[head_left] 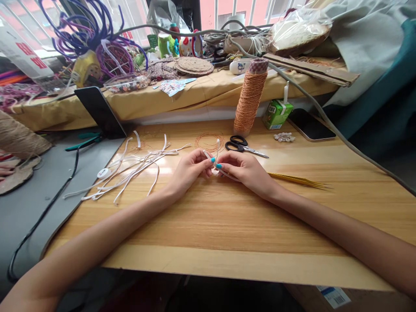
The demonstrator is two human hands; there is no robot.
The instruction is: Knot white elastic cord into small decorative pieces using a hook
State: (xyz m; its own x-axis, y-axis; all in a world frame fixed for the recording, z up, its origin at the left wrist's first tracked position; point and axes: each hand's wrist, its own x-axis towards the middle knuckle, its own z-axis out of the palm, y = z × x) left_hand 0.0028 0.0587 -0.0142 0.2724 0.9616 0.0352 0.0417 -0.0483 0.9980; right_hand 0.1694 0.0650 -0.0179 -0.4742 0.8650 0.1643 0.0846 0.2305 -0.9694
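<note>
Above the middle of the wooden table (208, 234), my left hand (196, 167) and my right hand (245, 169) meet at their fingertips. Both pinch a thin white cord (218, 147), whose ends stick up and out between the fingers. The part inside the grip is mostly hidden. Just behind the hands lie black-handled scissors (238, 144) and a loose coil of thin orange wire or thread (208, 141). Gold tweezers (295, 178) rest by my right wrist. To the left of my left hand, several white cords (133, 171) are spread in a loose pile.
A tall orange thread cone (250, 99), a green drink carton (277, 113) and a phone (311, 124) stand or lie at the back right. A dark tablet-like screen (100, 112) leans at the back left near teal-handled pliers (84, 141). A grey cable (320, 108) crosses the right side. Craft materials crowd the shelf.
</note>
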